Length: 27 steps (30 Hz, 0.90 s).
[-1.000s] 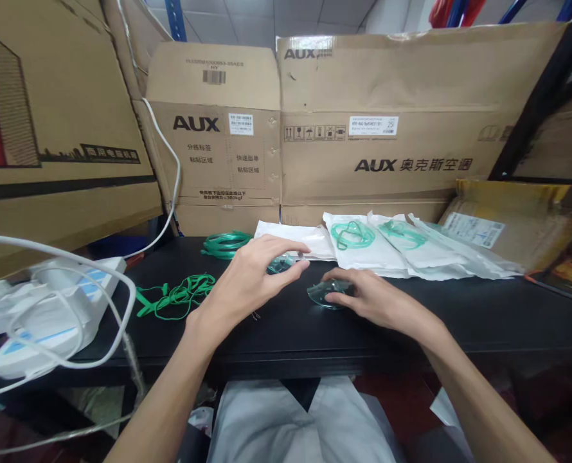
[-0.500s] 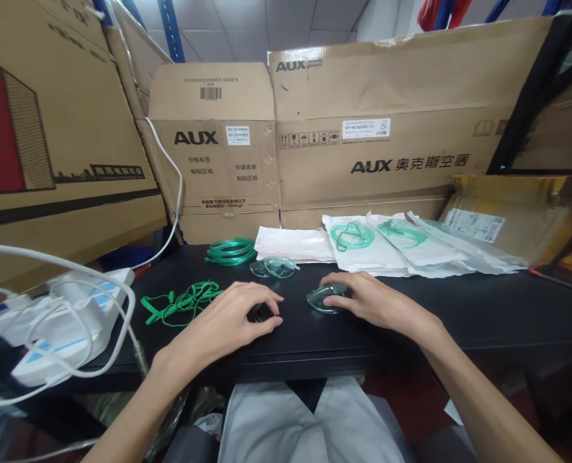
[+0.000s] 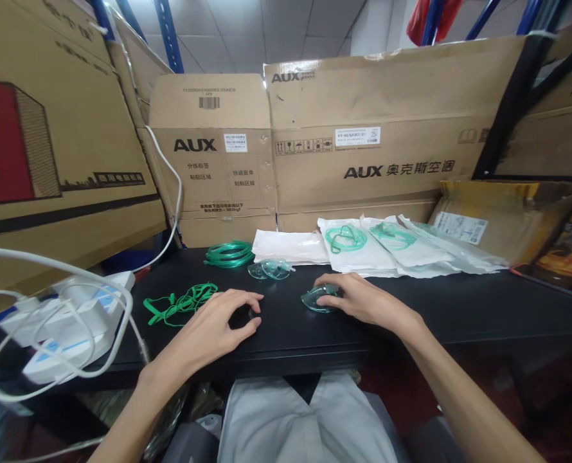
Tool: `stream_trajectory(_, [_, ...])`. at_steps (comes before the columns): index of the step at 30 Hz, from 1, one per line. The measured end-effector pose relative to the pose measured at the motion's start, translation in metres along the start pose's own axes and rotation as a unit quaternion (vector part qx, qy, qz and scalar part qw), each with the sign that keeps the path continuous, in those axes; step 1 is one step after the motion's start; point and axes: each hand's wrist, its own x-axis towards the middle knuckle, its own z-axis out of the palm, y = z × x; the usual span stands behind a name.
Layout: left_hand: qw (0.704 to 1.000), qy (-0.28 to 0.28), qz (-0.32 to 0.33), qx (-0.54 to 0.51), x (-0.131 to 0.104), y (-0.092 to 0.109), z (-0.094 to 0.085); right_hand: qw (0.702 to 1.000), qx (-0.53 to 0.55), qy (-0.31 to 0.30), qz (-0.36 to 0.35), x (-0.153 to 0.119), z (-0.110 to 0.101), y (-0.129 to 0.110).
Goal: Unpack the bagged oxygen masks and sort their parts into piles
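My right hand [image 3: 356,298] grips a clear greenish oxygen mask [image 3: 313,299] on the black table, thumb and fingers on its shell. To the left, my left hand [image 3: 223,318] rests on the table with its fingers curled around. Something small with thin, shiny lines shows inside that curl, but I cannot make out what it is. Just beyond the left hand lies a tangle of green elastic cord [image 3: 182,302]. Farther back sit more clear mask pieces [image 3: 270,269] and a coil of green tubing [image 3: 229,253].
White pouches [image 3: 348,254] with green-tubed masks lie at the back right, beside a white packet [image 3: 290,247]. A power strip [image 3: 74,350] with looping white cables occupies the left. Cardboard boxes [image 3: 363,148] wall the rear, and a taped parcel [image 3: 483,218] stands at right.
My left hand has drawn slightly left, widening the gap to the mask. My right hand keeps its hold on the mask. The camera view has tilted and shifted a little.
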Motion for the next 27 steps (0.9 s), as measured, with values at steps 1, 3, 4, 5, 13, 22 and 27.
stream_trajectory(1, [1.000,0.006,0.000,0.004,0.002,0.001,-0.001,1.000,0.008,0.005,-0.004,0.000,0.000,0.000])
stream_trajectory(3, [1.000,0.025,0.004,0.011,0.011,0.001,-0.003,0.999,0.032,0.019,-0.019,0.002,0.001,0.002])
stream_trajectory(4, [0.999,0.038,0.008,0.013,0.018,0.000,-0.003,0.998,0.045,0.027,-0.029,0.006,0.001,0.002])
stream_trajectory(5, [0.998,0.052,0.013,0.015,0.026,-0.002,-0.004,0.997,0.057,0.037,-0.039,0.010,0.000,0.003])
stream_trajectory(13, [0.996,0.077,0.050,0.021,0.100,-0.030,0.005,0.984,0.084,0.139,-0.070,0.083,-0.002,-0.004])
stream_trajectory(22, [0.997,0.058,0.048,0.006,0.103,-0.034,0.008,0.988,0.081,0.084,-0.106,0.112,0.030,-0.009])
stream_trajectory(27, [0.998,0.053,0.046,0.002,0.105,-0.034,0.008,0.990,0.049,0.091,-0.096,0.112,0.034,-0.015])
